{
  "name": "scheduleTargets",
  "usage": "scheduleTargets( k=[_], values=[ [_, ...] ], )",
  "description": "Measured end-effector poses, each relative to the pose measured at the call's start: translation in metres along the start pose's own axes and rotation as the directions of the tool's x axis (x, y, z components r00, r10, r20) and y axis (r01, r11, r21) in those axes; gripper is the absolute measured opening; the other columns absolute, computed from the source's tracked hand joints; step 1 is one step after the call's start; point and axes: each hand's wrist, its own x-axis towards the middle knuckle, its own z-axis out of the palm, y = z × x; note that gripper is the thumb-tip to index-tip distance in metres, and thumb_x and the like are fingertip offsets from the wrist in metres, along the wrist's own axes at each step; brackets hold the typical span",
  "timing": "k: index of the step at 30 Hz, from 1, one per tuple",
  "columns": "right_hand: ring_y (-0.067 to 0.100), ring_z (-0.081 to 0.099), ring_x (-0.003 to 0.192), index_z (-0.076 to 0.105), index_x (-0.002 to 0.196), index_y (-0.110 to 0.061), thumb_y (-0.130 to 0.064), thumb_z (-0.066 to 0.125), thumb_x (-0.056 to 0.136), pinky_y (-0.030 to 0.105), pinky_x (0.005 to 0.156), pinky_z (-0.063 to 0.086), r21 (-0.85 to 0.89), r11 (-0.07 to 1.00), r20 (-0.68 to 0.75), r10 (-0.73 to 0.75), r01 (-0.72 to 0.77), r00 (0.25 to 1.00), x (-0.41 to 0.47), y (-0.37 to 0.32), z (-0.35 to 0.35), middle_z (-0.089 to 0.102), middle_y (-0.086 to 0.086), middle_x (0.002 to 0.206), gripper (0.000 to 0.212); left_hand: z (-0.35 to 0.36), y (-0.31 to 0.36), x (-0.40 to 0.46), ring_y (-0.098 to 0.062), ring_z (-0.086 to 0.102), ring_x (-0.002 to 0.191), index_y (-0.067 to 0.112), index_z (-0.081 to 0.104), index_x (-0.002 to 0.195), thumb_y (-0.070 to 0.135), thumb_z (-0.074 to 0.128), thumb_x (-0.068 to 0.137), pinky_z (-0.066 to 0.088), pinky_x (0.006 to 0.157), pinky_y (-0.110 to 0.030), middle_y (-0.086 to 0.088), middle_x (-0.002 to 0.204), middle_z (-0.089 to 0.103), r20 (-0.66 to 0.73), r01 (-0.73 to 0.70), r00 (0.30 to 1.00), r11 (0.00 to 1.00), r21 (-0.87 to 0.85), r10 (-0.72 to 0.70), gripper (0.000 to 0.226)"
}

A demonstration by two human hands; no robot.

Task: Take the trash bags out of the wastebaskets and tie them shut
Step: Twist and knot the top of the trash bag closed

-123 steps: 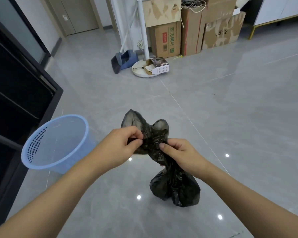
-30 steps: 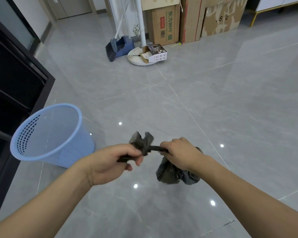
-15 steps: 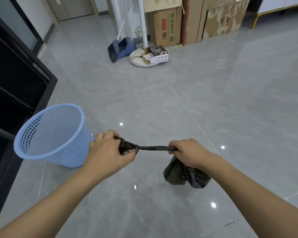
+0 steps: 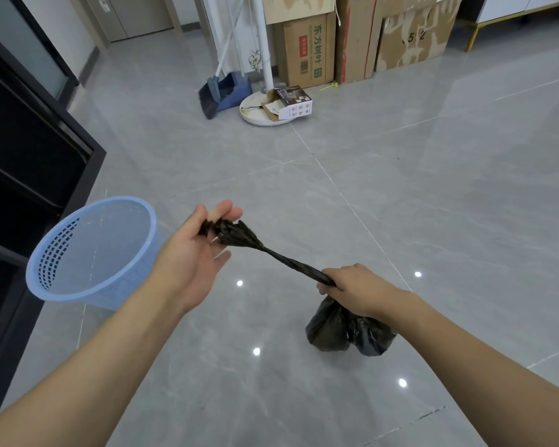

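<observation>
Glossy grey tiled floor (image 4: 400,195) stretches ahead of me, ceiling lights glinting off it. A blue mesh wastebasket (image 4: 91,253) stands on it at my left, beside a black cabinet (image 4: 20,162). At the far side, a broom and dustpan (image 4: 223,91), a white round stand base (image 4: 262,112) carrying a small box (image 4: 292,101), and stacked cardboard boxes (image 4: 355,43) rest on the tiles.

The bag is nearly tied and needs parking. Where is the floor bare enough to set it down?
Bare tile lies right of the black trash bag, toward the white cabinet. Also between the blue wastebasket and the fan base. Crowded along the cardboard boxes.
</observation>
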Motion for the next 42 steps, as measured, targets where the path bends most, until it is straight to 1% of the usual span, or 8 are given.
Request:
scheduleTargets(
  k=[2,5,10,17,21,26,32,42],
  values=[
    [0.026,0.056,0.082,0.051,0.096,-0.024,-0.035,0.042,0.100,0.021,0.065,0.031,0.059,0.998,-0.019,-0.035,0.036,0.999,-0.003,0.002,0.001,0.057,-0.006,0.071,0.015,-0.010,-0.006,0.012,-0.023,0.066,0.103,0.018,0.071,0.091,0.039,0.038,0.102,0.039,0.091,-0.041,0.001,0.097,0.074,-0.108,-0.091,0.978,0.837,0.540,0.176,0.041],
    [0.022,0.050,0.068,0.040,0.094,-0.033,-0.041,0.050,0.096,0.030,0.059,0.037,0.163,0.982,-0.084,-0.085,0.098,0.993,-0.006,0.003,-0.002,0.054,-0.004,0.062,0.012,-0.028,-0.017,0.016,-0.032,0.060,0.073,0.017,0.060,0.081,0.030,0.032,0.101,0.037,0.070,-0.037,-0.006,0.079,0.067,-0.017,0.001,0.965,0.062,0.998,0.263,0.037],
    [0.015,0.049,0.064,0.037,0.096,-0.038,-0.050,0.052,0.092,0.036,0.063,0.046,0.142,0.970,-0.135,-0.181,0.200,0.974,-0.011,0.006,-0.008,0.054,-0.004,0.066,0.019,-0.033,0.008,-0.006,-0.021,0.035,0.056,0.018,0.056,0.055,0.040,0.066,0.076,0.034,0.062,-0.032,-0.009,0.059,0.039,0.172,0.221,0.871,0.679,0.700,-0.461,0.033],
    [0.018,0.050,0.074,0.044,0.080,-0.025,-0.058,0.027,0.097,0.028,0.077,0.041,0.057,0.960,-0.087,-0.268,0.273,0.960,-0.003,-0.007,0.003,0.051,-0.004,0.062,0.041,0.004,-0.016,-0.025,-0.013,0.048,0.126,0.030,0.079,0.077,0.042,0.053,0.089,0.025,0.109,-0.041,0.019,0.125,0.061,0.199,0.126,0.974,0.989,-0.077,-0.109,0.031],
    [0.017,0.051,0.072,0.044,0.082,-0.023,-0.053,0.033,0.097,0.036,0.071,0.045,0.071,0.972,-0.098,-0.217,0.224,0.971,-0.001,-0.008,0.009,0.054,-0.001,0.061,0.035,0.009,-0.029,-0.006,-0.014,0.063,0.110,0.028,0.069,0.112,0.035,0.049,0.100,0.032,0.104,-0.038,0.013,0.111,0.070,0.013,0.050,0.998,0.965,0.258,-0.055,0.025],
    [0.013,0.046,0.060,0.043,0.101,-0.035,-0.046,0.044,0.097,0.035,0.061,0.043,0.105,0.965,-0.209,-0.216,0.241,0.954,-0.005,-0.006,0.002,0.049,0.000,0.055,0.012,-0.013,-0.050,0.007,-0.018,0.052,0.098,0.027,0.055,0.095,0.045,0.055,0.091,0.034,0.091,-0.032,0.011,0.085,0.051,0.284,-0.232,0.953,-0.345,0.910,0.106,0.019],
    [0.008,0.040,0.052,0.055,0.078,-0.031,-0.050,0.037,0.099,0.022,0.057,0.034,0.310,0.943,-0.042,-0.117,0.124,0.992,-0.008,-0.006,0.000,0.042,-0.005,0.057,0.034,0.007,-0.032,0.003,-0.018,0.042,0.071,0.019,0.045,0.048,0.039,0.065,0.061,0.032,0.073,-0.031,0.001,0.062,0.044,0.188,0.062,0.934,0.657,0.752,-0.303,0.031],
    [0.021,0.066,0.082,0.060,0.067,-0.012,-0.039,0.049,0.099,0.025,0.083,0.047,0.792,0.610,0.059,-0.086,0.006,0.995,-0.008,-0.014,-0.012,0.062,0.004,0.072,0.043,0.002,-0.035,0.034,-0.021,0.061,0.082,0.014,0.066,0.087,0.020,0.063,0.088,0.051,0.076,-0.040,-0.003,0.089,0.065,-0.198,0.507,0.861,0.827,0.244,-0.469,0.007]
  ],
)
